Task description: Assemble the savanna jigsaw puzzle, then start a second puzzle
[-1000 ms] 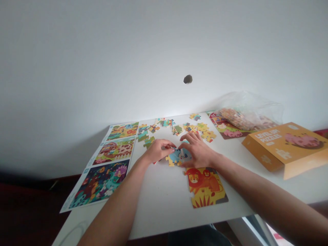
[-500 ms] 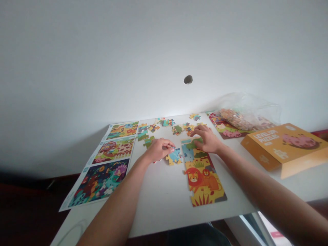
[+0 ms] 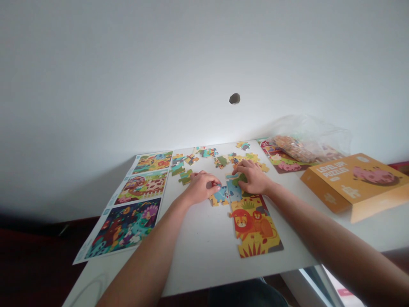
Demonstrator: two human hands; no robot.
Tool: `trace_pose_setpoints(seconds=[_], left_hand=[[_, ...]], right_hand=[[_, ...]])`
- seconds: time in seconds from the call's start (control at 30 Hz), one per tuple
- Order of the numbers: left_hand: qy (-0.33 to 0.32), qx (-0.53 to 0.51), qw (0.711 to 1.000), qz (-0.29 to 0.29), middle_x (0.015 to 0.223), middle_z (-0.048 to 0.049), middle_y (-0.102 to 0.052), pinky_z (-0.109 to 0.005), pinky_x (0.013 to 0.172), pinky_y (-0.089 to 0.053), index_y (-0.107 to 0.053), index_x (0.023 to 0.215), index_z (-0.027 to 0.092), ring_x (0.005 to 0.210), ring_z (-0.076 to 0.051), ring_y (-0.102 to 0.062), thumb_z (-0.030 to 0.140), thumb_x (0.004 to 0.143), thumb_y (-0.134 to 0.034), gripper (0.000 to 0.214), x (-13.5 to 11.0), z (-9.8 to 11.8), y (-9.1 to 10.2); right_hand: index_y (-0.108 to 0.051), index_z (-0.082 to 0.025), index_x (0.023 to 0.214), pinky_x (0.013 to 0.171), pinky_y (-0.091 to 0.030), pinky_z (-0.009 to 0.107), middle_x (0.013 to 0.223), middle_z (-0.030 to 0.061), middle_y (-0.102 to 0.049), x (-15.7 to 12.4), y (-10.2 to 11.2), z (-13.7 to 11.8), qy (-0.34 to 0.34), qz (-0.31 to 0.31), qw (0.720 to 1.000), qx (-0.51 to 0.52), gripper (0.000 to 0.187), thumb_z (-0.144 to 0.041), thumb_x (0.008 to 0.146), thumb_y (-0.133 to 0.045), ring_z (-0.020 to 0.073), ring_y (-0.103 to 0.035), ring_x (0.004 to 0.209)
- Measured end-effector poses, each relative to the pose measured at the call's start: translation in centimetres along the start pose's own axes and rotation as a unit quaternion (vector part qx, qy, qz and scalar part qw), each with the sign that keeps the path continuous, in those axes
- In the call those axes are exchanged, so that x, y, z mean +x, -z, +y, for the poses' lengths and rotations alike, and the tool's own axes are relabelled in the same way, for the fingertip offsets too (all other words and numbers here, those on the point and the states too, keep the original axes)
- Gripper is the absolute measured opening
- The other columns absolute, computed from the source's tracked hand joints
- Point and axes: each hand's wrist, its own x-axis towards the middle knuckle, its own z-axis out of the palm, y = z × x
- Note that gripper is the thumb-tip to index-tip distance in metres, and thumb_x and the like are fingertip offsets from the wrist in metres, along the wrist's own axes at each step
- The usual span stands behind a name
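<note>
Touching 1 blue puzzle piece (image 3: 220, 197), left grip (image 3: 202, 188) nearly closed, hold unclear; right grip (image 3: 254, 177) half-curled on 1 joined panel (image 3: 256, 224).

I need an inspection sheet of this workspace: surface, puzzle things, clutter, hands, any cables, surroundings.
Surface: white table
Job's things: partly joined lion puzzle; small puzzle part at its left; loose puzzle pieces beyond
Clutter: orange puzzle box, clear plastic bag, printed picture sheet
Hands: left hand at small puzzle part, grip unclear; right hand on lion puzzle
Cables: faint curved line, near left corner, cannot tell what
Surroundings: white wall with dark hole
</note>
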Motion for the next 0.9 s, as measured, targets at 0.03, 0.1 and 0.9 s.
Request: trace_pose_setpoints(seconds=[0.03, 0.1, 0.9], left_hand=[[0.003, 0.002, 1.0, -0.002, 0.085, -0.0004, -0.075, -0.045, 0.099, -0.034, -0.077, 0.086, 0.028, 0.094, -0.024, -0.062, 0.031, 0.081, -0.066, 0.012, 0.0, 0.1, 0.0], [0.009, 0.008, 1.0, -0.006, 0.085, 0.0004, -0.075, -0.045, 0.1, -0.032, -0.076, 0.086, 0.028, 0.096, -0.024, -0.061, 0.03, 0.082, -0.066, 0.012, -0.1, 0.4, 0.1], [-0.151, 0.01, 0.985, -0.087, 0.114, -0.002, -0.064, -0.042, 0.107, -0.026, -0.075, 0.096, 0.03, 0.112, -0.024, -0.051, 0.05, 0.071, -0.08, 0.032, -0.6, 1.3, 0.7]], right_hand=[[-0.068, -0.023, 0.111, 0.093, -0.038, 0.045, 0.115, 0.0102, -0.057, 0.0, 0.0, 0.0, -0.001, -0.003, 1.0, -0.001, 0.041, -0.02, 0.071, -0.06, 0.0309, -0.049, 0.113], [-0.068, -0.023, 0.111, 0.093, -0.037, 0.045, 0.115, 0.0104, -0.057, 0.1, 0.0, -0.1, -0.003, -0.011, 1.0, -0.001, 0.041, -0.021, 0.071, -0.06, 0.0309, -0.049, 0.113], [-0.068, -0.024, 0.113, 0.095, -0.037, 0.046, 0.116, 0.0101, -0.057, 0.2, 0.1, -0.3, -0.014, -0.018, 1.0, -0.009, 0.042, -0.024, 0.072, -0.061, 0.0308, -0.05, 0.111]])
